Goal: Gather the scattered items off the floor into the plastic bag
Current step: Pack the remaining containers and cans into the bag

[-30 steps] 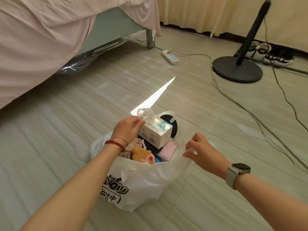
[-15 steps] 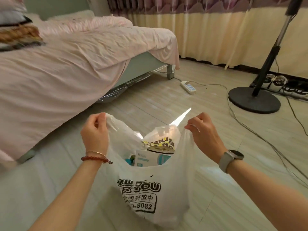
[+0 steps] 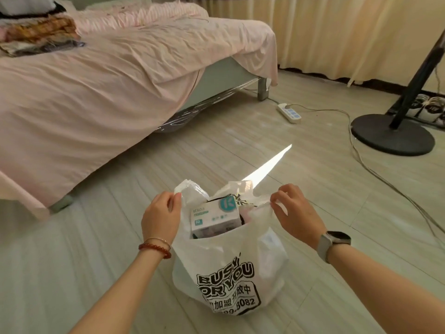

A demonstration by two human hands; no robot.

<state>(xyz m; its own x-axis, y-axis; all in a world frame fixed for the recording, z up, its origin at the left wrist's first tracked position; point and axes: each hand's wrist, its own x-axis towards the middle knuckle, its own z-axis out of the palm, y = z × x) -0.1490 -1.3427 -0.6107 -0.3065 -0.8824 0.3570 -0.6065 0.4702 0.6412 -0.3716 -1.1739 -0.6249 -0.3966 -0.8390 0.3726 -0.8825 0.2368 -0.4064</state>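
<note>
- Left hand (image 3: 160,219): fingers pinch left handle of bag (image 3: 231,266).
- Right hand (image 3: 297,214): fingers pinch right handle.
- Box (image 3: 214,216) sits upright inside bag, on floor (image 3: 313,189).

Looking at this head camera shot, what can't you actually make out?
- Contents beneath the white-and-teal cardboard box: hidden by the white printed plastic bag.
- Black fan stand: top cut off at the right edge.
- Shoes behind it: partly hidden, too small.

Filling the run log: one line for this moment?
left hand: grips handle | right hand: pinches handle | white printed plastic bag: on floor, open | white-teal box: inside
</note>
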